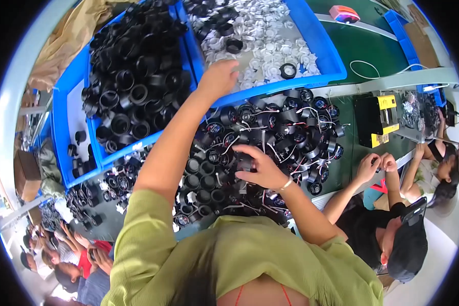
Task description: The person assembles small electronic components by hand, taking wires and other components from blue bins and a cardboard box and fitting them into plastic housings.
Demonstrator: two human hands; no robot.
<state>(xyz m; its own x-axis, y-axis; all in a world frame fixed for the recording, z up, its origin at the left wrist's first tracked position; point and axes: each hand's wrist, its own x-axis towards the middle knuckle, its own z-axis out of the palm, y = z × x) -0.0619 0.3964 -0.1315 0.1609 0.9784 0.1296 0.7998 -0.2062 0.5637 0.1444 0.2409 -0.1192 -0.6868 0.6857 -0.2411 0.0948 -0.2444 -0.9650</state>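
My left hand (pixel 218 80) is over the near edge of a blue bin (pixel 270 87) of small white plastic parts (pixel 270 43). Its fingers are curled together; whatever they may hold is hidden. Low over the heap, my right hand (pixel 265 172) grips a black cylindrical housing (pixel 244 161) between thumb and fingers. Around and beneath it lie many black round housings with white wires (pixel 301 135). Open black cups (pixel 192 181) stand in a group left of the right hand.
A second blue bin, full of black rings (pixel 137 92), adjoins on the left. A black and yellow device (pixel 376 121) stands on the green bench to the right. Beside me, a co-worker's hands (pixel 375 167) hold a small dark part. More people sit at lower left.
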